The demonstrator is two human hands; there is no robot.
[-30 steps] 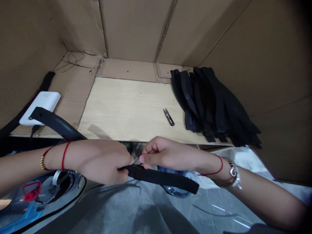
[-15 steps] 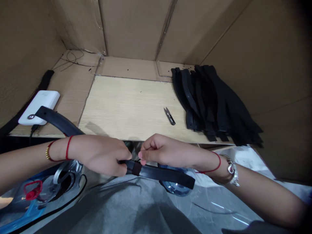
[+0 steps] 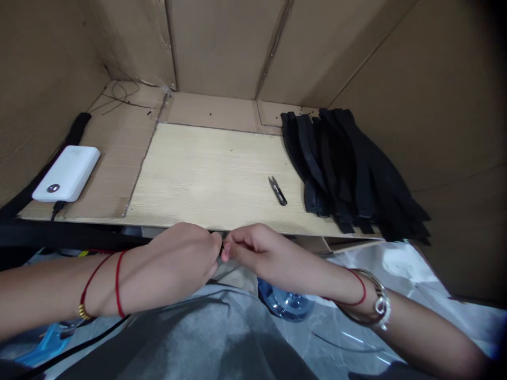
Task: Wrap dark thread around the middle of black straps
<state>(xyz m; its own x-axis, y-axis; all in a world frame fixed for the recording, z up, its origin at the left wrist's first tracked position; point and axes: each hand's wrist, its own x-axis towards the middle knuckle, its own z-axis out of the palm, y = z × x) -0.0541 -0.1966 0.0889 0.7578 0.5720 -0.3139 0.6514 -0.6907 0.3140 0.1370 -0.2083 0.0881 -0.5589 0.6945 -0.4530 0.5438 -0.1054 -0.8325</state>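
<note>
A black curved strap-like strip (image 3: pixel 91 236) runs from the left edge of the view, just under the table's front edge, and disappears behind my left hand (image 3: pixel 180 264). My left hand is closed around its hidden end, knuckles up. Close against it, my right hand (image 3: pixel 251 245) is closed in a pinch, thumb and fingertips together. Between the two sets of fingertips a small dark bit shows, too little of it to name. Both hands are over my lap, at the table's front edge.
On the table (image 3: pixel 206 174) lie black thread snips (image 3: pixel 278 191). A heap of black strips (image 3: pixel 348 174) covers the right side. To the left sits a white power bank (image 3: pixel 67 174) with a cable. Cardboard walls surround the table; a blue plastic bottle (image 3: pixel 287 301) stands below.
The strip has swung and slid left; its right end no longer shows past my hands. My left hand has turned and come right against my right fingertips.
</note>
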